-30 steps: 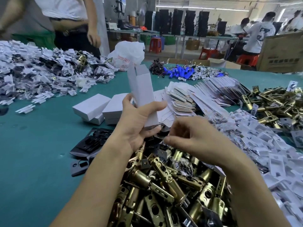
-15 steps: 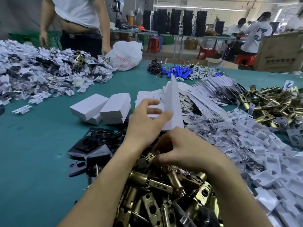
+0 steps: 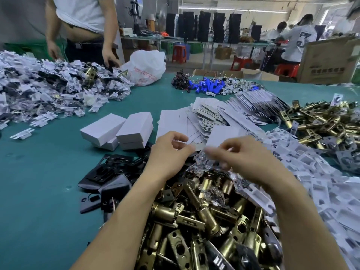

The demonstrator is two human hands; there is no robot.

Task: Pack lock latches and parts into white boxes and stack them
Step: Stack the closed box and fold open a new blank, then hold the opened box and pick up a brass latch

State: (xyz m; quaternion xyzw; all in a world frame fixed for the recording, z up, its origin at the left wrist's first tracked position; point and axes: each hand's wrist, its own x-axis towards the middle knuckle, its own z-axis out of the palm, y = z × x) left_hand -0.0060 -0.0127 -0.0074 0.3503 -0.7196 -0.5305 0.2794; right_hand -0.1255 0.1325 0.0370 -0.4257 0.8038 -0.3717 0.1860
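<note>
My left hand (image 3: pixel 171 152) has its fingers curled round one end of a single white box (image 3: pixel 222 134), which I hold low over the heap, just above the near pile of brass latches (image 3: pixel 194 217). My right hand (image 3: pixel 249 158) is blurred at the box's near edge with its fingers bent; I cannot tell whether it grips anything.

On the counter (image 3: pixel 39 191) I count four closed boxes (image 3: pixel 103 127) in two stacks of two, just left of my left hand. There are two piles of latches: the one under my arms and a second (image 3: pixel 321 121) far to the right. One fan of flat cartons (image 3: pixel 249 108) lies between them, and one cluster of black plates (image 3: pixel 109 172) sits beside my left wrist.

Half a second ago my left hand held the box up on edge while my right hand was down among the latches; now the box has come down and my right hand has risen to it.
</note>
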